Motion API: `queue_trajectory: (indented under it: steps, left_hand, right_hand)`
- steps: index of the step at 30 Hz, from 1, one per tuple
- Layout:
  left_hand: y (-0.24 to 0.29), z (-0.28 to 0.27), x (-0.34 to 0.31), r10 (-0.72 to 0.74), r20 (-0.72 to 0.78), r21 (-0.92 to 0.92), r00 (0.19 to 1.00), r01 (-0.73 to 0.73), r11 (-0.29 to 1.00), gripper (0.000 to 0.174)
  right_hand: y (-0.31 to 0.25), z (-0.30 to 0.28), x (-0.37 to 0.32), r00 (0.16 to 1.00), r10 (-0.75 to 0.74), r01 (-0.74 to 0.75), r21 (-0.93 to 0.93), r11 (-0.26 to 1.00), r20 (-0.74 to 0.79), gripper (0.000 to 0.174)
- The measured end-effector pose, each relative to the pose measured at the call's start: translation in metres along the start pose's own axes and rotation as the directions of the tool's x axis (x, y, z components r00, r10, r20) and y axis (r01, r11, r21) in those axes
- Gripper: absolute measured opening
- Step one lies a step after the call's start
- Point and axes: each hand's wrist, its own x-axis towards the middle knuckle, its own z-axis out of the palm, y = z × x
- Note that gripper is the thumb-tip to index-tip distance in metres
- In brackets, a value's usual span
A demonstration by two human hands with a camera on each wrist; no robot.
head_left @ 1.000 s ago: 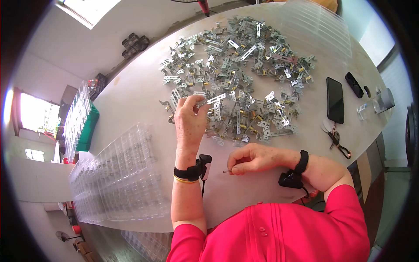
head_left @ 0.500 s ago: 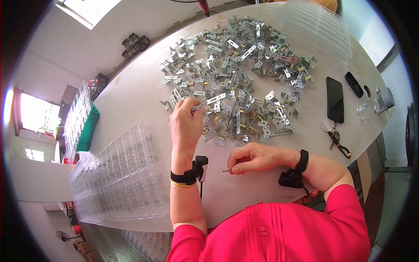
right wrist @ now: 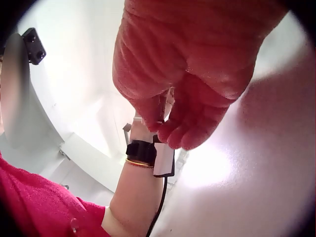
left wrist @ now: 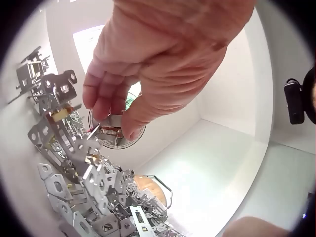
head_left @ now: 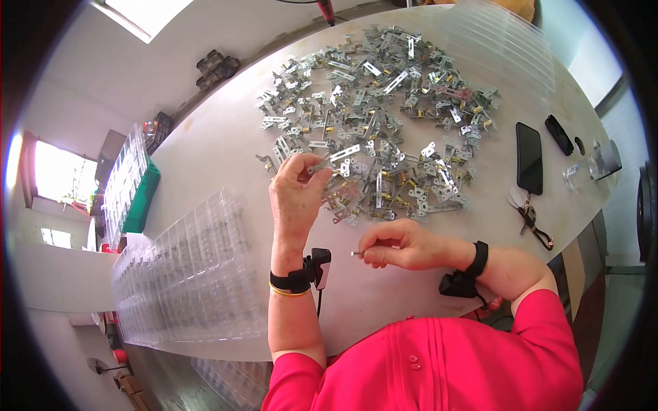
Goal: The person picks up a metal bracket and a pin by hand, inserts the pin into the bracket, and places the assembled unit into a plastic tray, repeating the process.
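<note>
At the near left edge of a pile of metal brackets, my left hand pinches a small metal bracket between thumb and fingers. In the left wrist view this bracket shows as a thin grey plate between the fingertips, partly hidden by them. The right hand is nearer the body, in front of the pile. Its thumb and fingers pinch a short, thin metal pin, whose end points left. In the right wrist view the fingers largely cover the pin.
Clear compartment trays lie at left, beside a green box. On the right are a black phone, keys, a black case and a glass. Another clear tray lies at the far right.
My left hand has drawn back slightly from the pile, and a bracket now shows in its fingertips. The right hand has risen a little toward the pile, still pinching the pin.
</note>
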Motion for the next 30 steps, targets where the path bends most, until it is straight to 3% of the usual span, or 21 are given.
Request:
queue_trajectory:
  steps: [2, 3, 5, 6, 9, 11, 13, 17, 20, 22, 23, 25, 30]
  left_hand:
    - [0.006, -0.006, -0.004, -0.009, 0.037, -0.121, 0.999, 0.013, 0.993, 0.018]
    - [0.011, -0.008, -0.005, -0.013, 0.028, -0.122, 1.0, 0.017, 0.992, 0.018]
    - [0.021, -0.013, -0.008, -0.056, 0.072, -0.214, 0.996, 0.07, 0.974, 0.018]
    - [0.022, -0.014, -0.009, -0.06, 0.063, -0.214, 0.996, 0.072, 0.974, 0.018]
    - [0.024, -0.011, -0.01, -0.061, 0.119, -0.326, 0.991, 0.097, 0.94, 0.019]
    - [0.023, -0.009, -0.009, -0.048, 0.145, -0.342, 0.988, 0.095, 0.935, 0.019]
    - [0.019, -0.006, -0.01, -0.031, 0.136, -0.329, 0.99, 0.075, 0.942, 0.019]
    - [0.015, -0.002, -0.012, 0.022, 0.107, -0.251, 0.994, 0.006, 0.968, 0.019]
    - [0.02, -0.001, -0.014, 0.093, 0.076, -0.143, 0.993, -0.082, 0.986, 0.019]
    - [0.019, 0.001, -0.015, 0.095, 0.063, -0.159, 0.994, -0.084, 0.984, 0.019]
    - [0.019, 0.002, -0.015, 0.097, 0.051, -0.171, 0.994, -0.087, 0.981, 0.018]
    - [0.014, 0.005, -0.015, 0.07, 0.038, -0.197, 0.997, -0.061, 0.978, 0.018]
    - [0.001, 0.007, -0.013, 0.052, -0.005, -0.207, 0.999, -0.051, 0.977, 0.018]
  right_hand:
    - [-0.003, 0.005, -0.001, 0.971, -0.089, 0.115, 0.107, 0.987, -0.223, 0.009]
    - [-0.007, 0.005, -0.001, 0.973, -0.087, 0.111, 0.106, 0.988, -0.214, 0.009]
    - [-0.012, 0.001, -0.001, 0.819, -0.362, 0.245, -0.299, 0.922, -0.445, 0.01]
    - [-0.005, -0.003, 0.004, 0.755, -0.446, 0.316, -0.329, 0.89, -0.48, 0.011]
    - [-0.007, -0.006, 0.009, 0.72, -0.424, 0.279, -0.33, 0.902, -0.55, 0.011]
    - [0.0, -0.01, 0.01, 0.725, -0.425, 0.268, -0.347, 0.899, -0.542, 0.011]
    - [0.001, -0.009, 0.009, 0.805, -0.228, 0.204, -0.106, 0.973, -0.547, 0.011]
    - [-0.002, -0.008, 0.012, 0.807, -0.244, 0.213, -0.12, 0.97, -0.538, 0.012]
    - [-0.009, -0.007, 0.014, 0.832, -0.257, 0.18, -0.199, 0.963, -0.492, 0.012]
    - [-0.012, -0.009, 0.018, 0.843, -0.335, 0.154, -0.408, 0.9, -0.421, 0.012]
    - [-0.013, -0.011, 0.021, 0.846, -0.333, 0.152, -0.411, 0.899, -0.417, 0.012]
    - [-0.015, -0.013, 0.027, 0.842, -0.421, 0.158, -0.592, 0.79, -0.337, 0.014]
    - [-0.018, -0.015, 0.037, 0.843, -0.436, 0.126, -0.672, 0.729, -0.314, 0.015]
